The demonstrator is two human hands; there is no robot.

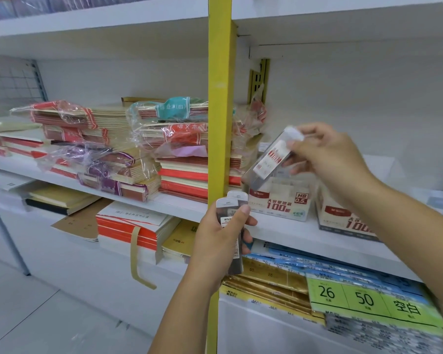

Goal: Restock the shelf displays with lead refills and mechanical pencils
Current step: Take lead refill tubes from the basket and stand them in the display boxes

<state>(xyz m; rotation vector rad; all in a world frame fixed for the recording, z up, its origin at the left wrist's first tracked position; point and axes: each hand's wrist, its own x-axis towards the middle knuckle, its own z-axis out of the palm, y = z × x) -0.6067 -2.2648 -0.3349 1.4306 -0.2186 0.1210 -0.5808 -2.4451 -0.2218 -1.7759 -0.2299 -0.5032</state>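
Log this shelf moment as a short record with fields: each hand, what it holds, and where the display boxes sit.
left hand: grips a small stack of lead refill packs, upright
right hand: holds one tilted refill pack above the open display box
second display box: right of the first, same shelf
notebook stacks: left of the yellow post

shelf (287, 229): white | on it: display boxes (279, 204), notebook stacks (128, 149)
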